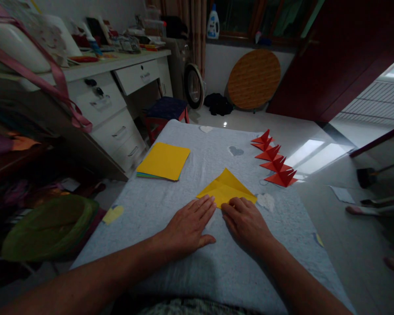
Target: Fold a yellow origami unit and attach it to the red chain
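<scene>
Your folded yellow paper could skew or crease off-line under uneven pressure.
It lies just beyond and under your fingertips, point facing away from you; if your left hand (191, 221) eases off while the right hand (246, 217) pushes, the folded yellow paper (226, 186) may slide on the cloth (213, 267), and that soft surface could leave the crease weak or wavy. Your left hand is spread flat, thumb out to the side, fingertips resting on the paper's near-left edge. Your right hand is narrower, fingers curled against the near edge; whether they pinch it or only press, you cannot tell. The square paper stack (164, 160) sits ahead of your left hand, the red folded pieces (276, 162) ahead and right of your right.
</scene>
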Motion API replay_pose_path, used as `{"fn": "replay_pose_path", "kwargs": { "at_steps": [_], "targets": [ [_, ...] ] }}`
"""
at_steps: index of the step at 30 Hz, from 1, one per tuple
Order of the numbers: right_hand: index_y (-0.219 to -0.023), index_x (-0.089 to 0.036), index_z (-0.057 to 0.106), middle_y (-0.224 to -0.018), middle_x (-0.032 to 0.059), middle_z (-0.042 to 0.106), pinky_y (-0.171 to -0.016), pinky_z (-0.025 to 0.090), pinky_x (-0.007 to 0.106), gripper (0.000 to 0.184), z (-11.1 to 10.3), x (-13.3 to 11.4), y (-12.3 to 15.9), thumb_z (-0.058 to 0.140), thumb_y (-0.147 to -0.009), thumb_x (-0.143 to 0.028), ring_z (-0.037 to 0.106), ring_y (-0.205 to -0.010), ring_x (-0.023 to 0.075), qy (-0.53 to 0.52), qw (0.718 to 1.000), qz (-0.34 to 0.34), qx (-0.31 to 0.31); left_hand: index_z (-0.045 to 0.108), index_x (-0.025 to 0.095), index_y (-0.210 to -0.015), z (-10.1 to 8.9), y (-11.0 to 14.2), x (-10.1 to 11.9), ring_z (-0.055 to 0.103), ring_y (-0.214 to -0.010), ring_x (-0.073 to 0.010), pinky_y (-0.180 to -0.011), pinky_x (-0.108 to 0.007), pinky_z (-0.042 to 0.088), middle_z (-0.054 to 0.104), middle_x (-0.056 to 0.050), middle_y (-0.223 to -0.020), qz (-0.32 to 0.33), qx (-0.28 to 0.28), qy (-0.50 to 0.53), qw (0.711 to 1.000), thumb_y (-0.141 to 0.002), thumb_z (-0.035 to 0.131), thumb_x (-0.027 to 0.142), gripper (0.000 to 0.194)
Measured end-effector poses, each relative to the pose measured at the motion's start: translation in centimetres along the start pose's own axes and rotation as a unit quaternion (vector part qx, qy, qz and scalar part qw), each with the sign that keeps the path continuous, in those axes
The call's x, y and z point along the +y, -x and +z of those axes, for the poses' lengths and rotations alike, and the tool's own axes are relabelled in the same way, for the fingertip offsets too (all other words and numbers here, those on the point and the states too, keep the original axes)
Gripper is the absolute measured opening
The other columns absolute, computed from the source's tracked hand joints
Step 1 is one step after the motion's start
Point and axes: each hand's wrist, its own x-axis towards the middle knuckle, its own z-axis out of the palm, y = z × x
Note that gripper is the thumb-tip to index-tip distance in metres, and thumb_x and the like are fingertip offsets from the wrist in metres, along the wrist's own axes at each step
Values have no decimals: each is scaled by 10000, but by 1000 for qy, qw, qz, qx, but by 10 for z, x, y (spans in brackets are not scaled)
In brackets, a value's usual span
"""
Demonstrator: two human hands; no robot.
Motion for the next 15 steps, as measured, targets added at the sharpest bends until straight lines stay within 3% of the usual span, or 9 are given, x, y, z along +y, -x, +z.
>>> {"fn": "replay_pose_path", "kwargs": {
  "at_steps": [4,7,11,15],
  "targets": [
    [-1118,-238,635,-991,76,594,-796,372,365,203,-3,-3,-1,567,-950,-329,516,-883,238,28,999,4,-22,524,174,-1294,-15,-6,-11,466,-1283,-251,-1084,-412,392,534,-119,-1361,-92,75,54,991,-943,534,325,382],
    [-1148,-243,626,-1017,81,591,-805,366,370,232,-4,-3,-1,564,-953,-351,515,-898,242,29,999,5,-27,610,161,-1098,-26,-16,-22,512,-1110,-233,-1005,-394,447,574,-91,-1125,-133,123,111,977,-902,557,192,205],
    [-1155,-246,628,-1021,81,588,-816,367,368,234,-2,-3,-1,572,-949,-340,512,-912,245,26,999,7,-26,642,163,-904,-30,-29,-32,508,-1018,-223,-942,-372,457,565,-64,-1000,-159,99,151,971,-886,567,174,78],
    [-1170,-248,625,-1029,80,581,-831,372,366,240,-1,-2,0,575,-946,-318,508,-915,241,23,999,11,-27,664,162,-878,-29,-36,-37,492,-1013,-225,-944,-370,427,561,-61,-990,-171,78,135,973,-891,576,195,95]
  ]
}}
